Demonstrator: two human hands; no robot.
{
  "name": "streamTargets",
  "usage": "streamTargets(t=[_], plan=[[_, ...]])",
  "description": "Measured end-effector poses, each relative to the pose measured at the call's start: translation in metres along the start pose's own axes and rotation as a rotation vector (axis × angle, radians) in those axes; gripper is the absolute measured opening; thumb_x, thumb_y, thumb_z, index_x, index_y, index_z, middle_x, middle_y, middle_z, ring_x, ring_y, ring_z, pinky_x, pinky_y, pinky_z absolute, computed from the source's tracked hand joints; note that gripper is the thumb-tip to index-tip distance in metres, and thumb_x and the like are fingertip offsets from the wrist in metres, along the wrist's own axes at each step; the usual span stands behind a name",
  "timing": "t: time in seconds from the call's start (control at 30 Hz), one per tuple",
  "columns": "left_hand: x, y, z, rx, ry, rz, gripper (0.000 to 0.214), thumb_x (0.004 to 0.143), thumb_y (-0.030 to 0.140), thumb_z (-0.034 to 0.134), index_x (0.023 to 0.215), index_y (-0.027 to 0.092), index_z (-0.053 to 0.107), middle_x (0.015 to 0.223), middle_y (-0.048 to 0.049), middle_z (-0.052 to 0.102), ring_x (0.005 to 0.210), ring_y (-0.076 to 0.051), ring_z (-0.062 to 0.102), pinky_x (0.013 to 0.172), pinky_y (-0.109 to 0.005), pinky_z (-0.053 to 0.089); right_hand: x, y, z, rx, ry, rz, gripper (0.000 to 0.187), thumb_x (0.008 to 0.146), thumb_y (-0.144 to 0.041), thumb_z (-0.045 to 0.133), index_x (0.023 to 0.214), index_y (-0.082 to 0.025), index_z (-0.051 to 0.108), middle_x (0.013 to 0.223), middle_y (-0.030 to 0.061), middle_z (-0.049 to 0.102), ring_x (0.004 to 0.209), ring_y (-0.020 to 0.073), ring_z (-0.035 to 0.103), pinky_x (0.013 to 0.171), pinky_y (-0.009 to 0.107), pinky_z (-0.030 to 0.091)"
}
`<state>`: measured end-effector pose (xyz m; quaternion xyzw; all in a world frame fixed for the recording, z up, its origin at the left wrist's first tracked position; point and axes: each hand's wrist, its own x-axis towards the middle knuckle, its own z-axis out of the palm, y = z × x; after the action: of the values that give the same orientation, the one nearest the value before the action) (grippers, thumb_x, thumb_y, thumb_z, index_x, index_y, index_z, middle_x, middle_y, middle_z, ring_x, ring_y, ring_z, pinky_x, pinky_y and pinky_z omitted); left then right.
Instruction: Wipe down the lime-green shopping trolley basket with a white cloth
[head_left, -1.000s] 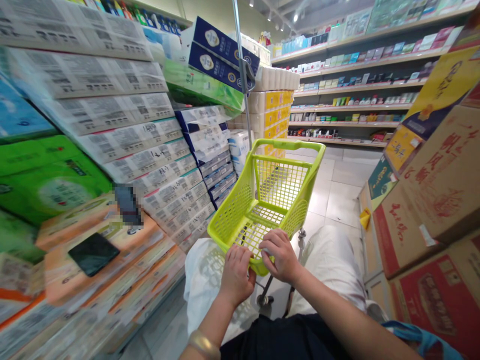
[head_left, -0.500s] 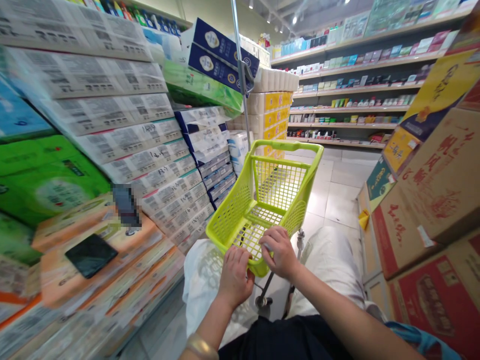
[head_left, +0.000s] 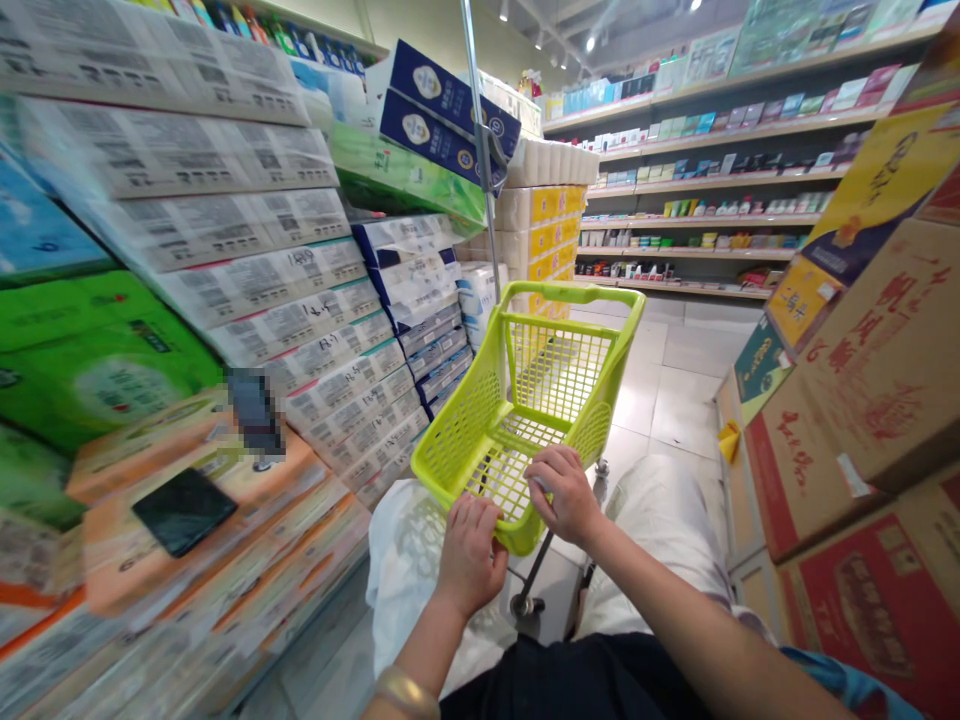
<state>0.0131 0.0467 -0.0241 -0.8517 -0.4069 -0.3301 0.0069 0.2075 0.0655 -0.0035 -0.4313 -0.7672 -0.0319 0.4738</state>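
A small lime-green plastic shopping cart (head_left: 540, 350) stands in the aisle right in front of me, its basket holding nothing. My left hand (head_left: 471, 553) is curled round the near rim of the basket. My right hand (head_left: 564, 495) grips the same rim just to the right, fingers closed over the edge. A gold bangle (head_left: 409, 690) sits on my left wrist. Below the basket the cart's stem and a wheel (head_left: 520, 604) show between my white-trousered knees.
Stacked tissue packs (head_left: 300, 320) fill the left side, with a black phone (head_left: 184, 510) lying on an orange pack. Cardboard boxes (head_left: 847, 400) line the right. A metal pole (head_left: 484, 160) rises behind the cart. Stocked shelves (head_left: 705, 150) run across the back; tiled floor lies ahead.
The cart and both hands have shifted slightly left and up in view. My right hand has slid a little further along the rim. Grip is unchanged.
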Motion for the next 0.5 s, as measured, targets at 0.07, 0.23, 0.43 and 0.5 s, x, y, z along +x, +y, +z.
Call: streamTargets(t=[0.07, 0.23, 0.43, 0.5], plan=[[-0.001, -0.001, 0.001, 0.001, 0.011, -0.005, 0.030, 0.065, 0.010, 0.049, 0.093, 0.022, 0.050, 0.090, -0.0058, 0.058, 0.091, -0.024, 0.055, 0.098, -0.047, 0.041, -0.008, -0.013, 0.005, 0.017, 0.003, 0.020, 0.013, 0.083, -0.017, 0.052, 0.090, -0.023, 0.061, 0.090, 0.0046, 0.059, 0.095, 0.0218, 0.051, 0.089, 0.040, 0.039], [-0.005, -0.005, -0.001, -0.004, -0.001, 0.014, 0.027, 0.069, 0.013, 0.048, 0.094, 0.022, 0.049, 0.092, -0.0061, 0.058, 0.093, -0.025, 0.055, 0.097, -0.047, 0.041, -0.018, -0.024, 0.010, 0.022, -0.080, -0.095, 0.014, 0.082, -0.018, 0.052, 0.093, -0.023, 0.060, 0.093, 0.0044, 0.059, 0.097, 0.0211, 0.051, 0.093, 0.040, 0.038], [-0.004, -0.004, -0.001, 0.010, -0.010, 0.013, 0.032, 0.064, 0.009, 0.049, 0.092, 0.023, 0.049, 0.090, -0.0055, 0.057, 0.092, -0.024, 0.054, 0.098, -0.045, 0.041, 0.001, 0.011, -0.003, -0.038, -0.086, -0.158, 0.013, 0.084, -0.018, 0.052, 0.091, -0.023, 0.060, 0.091, 0.0045, 0.061, 0.092, 0.0200, 0.052, 0.084, 0.036, 0.041], [-0.003, -0.002, 0.001, 0.012, 0.008, 0.015, 0.032, 0.063, 0.009, 0.048, 0.092, 0.022, 0.049, 0.090, -0.0052, 0.057, 0.091, -0.024, 0.054, 0.098, -0.045, 0.040, 0.002, 0.010, -0.003, -0.031, -0.018, -0.070, 0.013, 0.085, -0.016, 0.051, 0.092, -0.022, 0.060, 0.091, 0.0050, 0.060, 0.093, 0.0206, 0.051, 0.085, 0.037, 0.041]])
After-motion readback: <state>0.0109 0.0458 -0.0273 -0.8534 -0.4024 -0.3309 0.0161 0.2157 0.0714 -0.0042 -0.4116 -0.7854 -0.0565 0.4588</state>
